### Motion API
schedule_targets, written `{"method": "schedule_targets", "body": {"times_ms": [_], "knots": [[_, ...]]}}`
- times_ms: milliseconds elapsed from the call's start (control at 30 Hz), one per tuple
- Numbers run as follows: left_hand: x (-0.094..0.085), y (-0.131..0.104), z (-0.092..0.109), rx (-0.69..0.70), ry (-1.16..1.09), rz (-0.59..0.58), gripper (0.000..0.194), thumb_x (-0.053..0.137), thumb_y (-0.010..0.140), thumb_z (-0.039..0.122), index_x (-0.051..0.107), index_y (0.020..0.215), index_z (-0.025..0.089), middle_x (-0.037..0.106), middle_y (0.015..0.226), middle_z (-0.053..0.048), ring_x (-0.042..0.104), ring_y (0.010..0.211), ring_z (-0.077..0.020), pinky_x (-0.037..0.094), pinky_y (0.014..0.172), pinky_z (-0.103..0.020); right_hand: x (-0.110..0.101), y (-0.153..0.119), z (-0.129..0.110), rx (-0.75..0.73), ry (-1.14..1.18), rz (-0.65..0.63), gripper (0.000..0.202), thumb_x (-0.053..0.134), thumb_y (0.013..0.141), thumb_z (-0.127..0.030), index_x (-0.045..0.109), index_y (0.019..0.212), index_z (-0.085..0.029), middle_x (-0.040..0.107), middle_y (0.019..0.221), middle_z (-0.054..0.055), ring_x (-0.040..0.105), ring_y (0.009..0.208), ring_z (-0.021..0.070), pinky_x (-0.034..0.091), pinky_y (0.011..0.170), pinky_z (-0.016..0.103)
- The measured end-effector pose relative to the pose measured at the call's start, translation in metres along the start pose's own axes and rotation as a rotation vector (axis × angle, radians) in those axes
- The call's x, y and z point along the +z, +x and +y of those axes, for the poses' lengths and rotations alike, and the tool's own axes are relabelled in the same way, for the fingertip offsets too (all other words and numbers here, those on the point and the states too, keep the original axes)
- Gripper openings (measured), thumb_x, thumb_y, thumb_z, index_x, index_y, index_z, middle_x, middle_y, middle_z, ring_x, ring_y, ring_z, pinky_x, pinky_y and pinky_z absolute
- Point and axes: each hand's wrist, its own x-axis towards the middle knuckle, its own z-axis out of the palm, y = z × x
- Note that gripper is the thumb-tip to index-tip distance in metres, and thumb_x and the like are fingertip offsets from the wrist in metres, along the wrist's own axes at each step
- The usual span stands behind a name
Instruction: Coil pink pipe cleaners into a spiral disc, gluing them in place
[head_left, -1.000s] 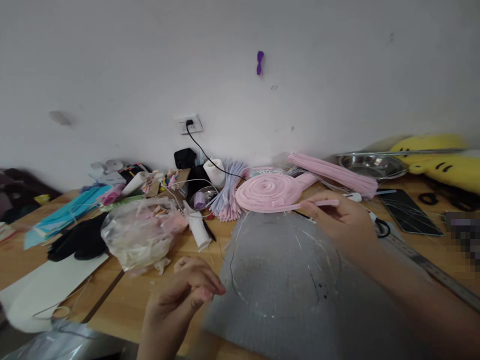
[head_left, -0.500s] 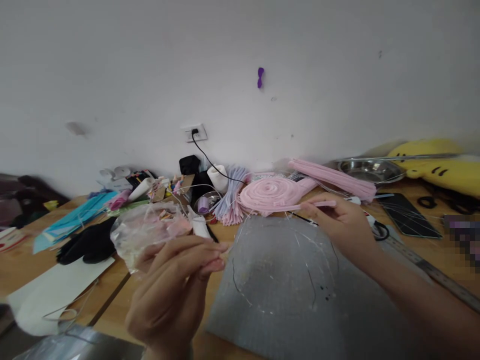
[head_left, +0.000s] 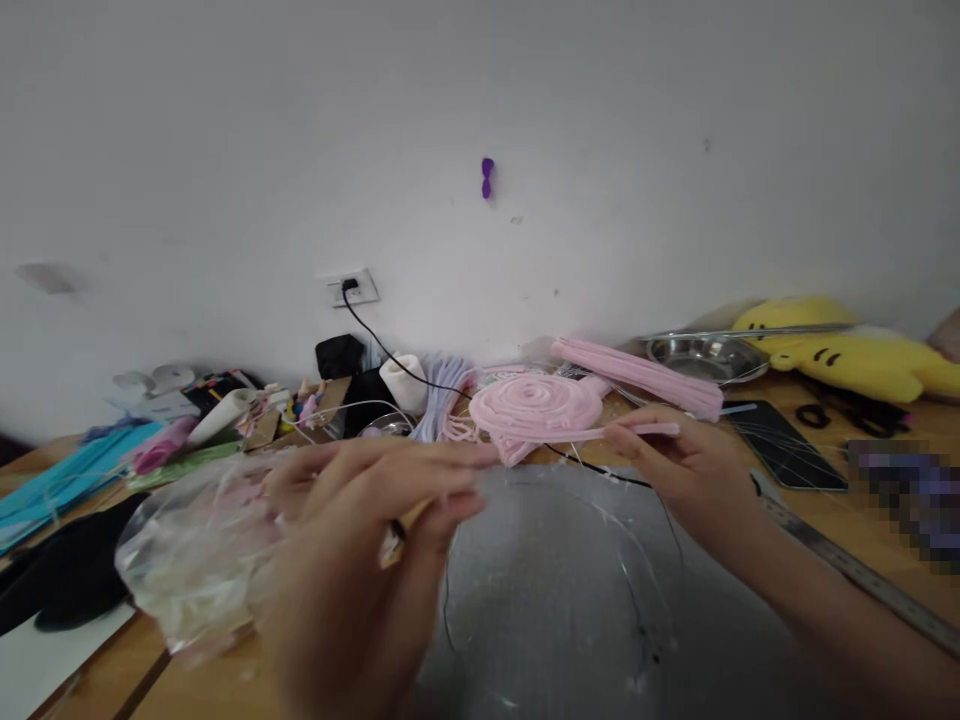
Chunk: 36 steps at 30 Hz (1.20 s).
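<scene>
My right hand (head_left: 679,450) pinches the free end of a pink pipe cleaner (head_left: 574,435), whose tip sticks out past the fingers. That strip runs left along the front edge of a flat pink spiral coil (head_left: 532,400), which looks made of the same fuzzy stems. My left hand (head_left: 375,530), smeared by motion, is at the lower left of the coil. Its fingers stretch toward the coil, thumb and forefinger apart, with nothing visible between them. Beneath both hands lies a grey mat (head_left: 555,590) with thin clear strands and dark wire bits.
Behind the coil are a bundle of pink pipe cleaners (head_left: 637,375), lilac stems (head_left: 441,385) and a metal bowl (head_left: 705,355). A plastic bag (head_left: 202,550) lies left. To the right are a dark phone-like slab (head_left: 787,440), a metal ruler (head_left: 855,570), black scissors (head_left: 814,415) and yellow plush (head_left: 862,360).
The view has swung right. My left hand has gone from closed fingertips to spread ones and come nearer the coil. My right hand still holds the pink strip's end.
</scene>
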Motion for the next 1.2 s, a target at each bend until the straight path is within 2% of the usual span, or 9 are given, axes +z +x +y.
{"method": "schedule_targets", "body": {"times_ms": [133,200,367,567,633,733,800,1000,1200], "knots": [[0.041,0.009,0.008,0.177,0.058,-0.312,0.035,0.055,0.094,0.036,0.052,0.124,0.020,0.065,0.121,-0.005,0.056,0.114,-0.0213,0.036,0.100,-0.039,-0.001,0.001,-0.001,-0.012,-0.036,0.017,0.016,0.063,0.081,-0.034,0.068,0.072,-0.021,0.070,0.064,0.001,0.063,0.055,0.0156,0.048,0.049,0.026],[0.054,0.008,0.004,0.204,0.062,-0.389,0.039,0.052,0.095,0.037,0.050,0.127,0.015,0.062,0.125,-0.010,0.054,0.120,-0.0242,0.040,0.102,-0.041,-0.002,0.001,-0.001,-0.026,-0.049,0.025,0.014,0.063,0.081,-0.033,0.068,0.072,-0.022,0.071,0.065,0.000,0.064,0.056,0.0159,0.049,0.051,0.027],[0.063,0.006,-0.005,0.183,0.028,-0.375,0.022,0.044,0.096,0.015,0.058,0.113,0.015,0.068,0.114,-0.006,0.061,0.109,-0.0210,0.049,0.095,-0.039,-0.010,-0.001,-0.007,-0.170,-0.146,-0.027,0.011,0.062,0.082,-0.030,0.066,0.075,-0.024,0.071,0.068,-0.001,0.066,0.061,0.0161,0.051,0.056,0.028],[0.051,0.010,-0.001,0.224,0.011,-0.401,0.024,0.039,0.096,0.010,0.062,0.099,0.016,0.070,0.106,-0.004,0.063,0.101,-0.0191,0.052,0.088,-0.035,-0.044,-0.005,-0.003,-0.373,-0.221,-0.371,0.010,0.059,0.086,-0.033,0.067,0.091,-0.029,0.073,0.085,-0.001,0.068,0.079,0.0183,0.053,0.071,0.031],[0.048,0.010,0.000,0.230,0.016,-0.433,0.024,0.038,0.097,0.013,0.062,0.100,0.017,0.069,0.108,-0.004,0.063,0.102,-0.0212,0.052,0.088,-0.040,-0.061,-0.003,0.015,-0.275,-0.365,-0.366,0.019,0.062,0.083,-0.041,0.068,0.096,-0.030,0.074,0.092,0.002,0.069,0.078,0.0226,0.053,0.064,0.033],[0.046,0.009,0.000,0.239,0.032,-0.492,0.028,0.035,0.099,0.018,0.063,0.100,0.018,0.069,0.110,-0.006,0.062,0.104,-0.0246,0.051,0.089,-0.049,-0.082,0.003,0.057,0.058,-0.641,-0.330,0.028,0.061,0.080,-0.048,0.067,0.065,-0.026,0.067,0.057,0.005,0.059,0.045,0.0204,0.038,0.040,0.031],[0.045,0.008,-0.001,0.245,0.034,-0.523,0.030,0.034,0.100,0.019,0.064,0.098,0.019,0.068,0.112,-0.006,0.061,0.108,-0.0256,0.049,0.092,-0.051,-0.087,0.007,0.085,0.257,-0.710,-0.339,0.034,0.061,0.080,-0.047,0.063,0.055,-0.024,0.063,0.050,0.006,0.055,0.041,0.0196,0.033,0.041,0.030],[0.040,0.006,0.002,0.265,0.018,-0.531,0.034,0.031,0.101,0.022,0.065,0.099,0.019,0.067,0.114,-0.007,0.060,0.109,-0.0246,0.047,0.094,-0.049,-0.063,0.019,0.142,0.484,-0.483,-0.462,0.024,0.072,0.073,-0.042,0.067,0.063,-0.020,0.067,0.067,0.005,0.062,0.061,0.0204,0.042,0.055,0.031],[0.037,0.005,0.005,0.242,-0.008,-0.596,0.036,0.028,0.102,0.024,0.064,0.099,0.020,0.067,0.114,-0.006,0.058,0.111,-0.0259,0.047,0.094,-0.054,-0.048,0.024,0.157,0.769,-0.255,-0.411,0.021,0.057,0.091,-0.035,0.062,0.091,-0.014,0.063,0.082,0.000,0.058,0.065,0.0097,0.051,0.058,0.025]]}}
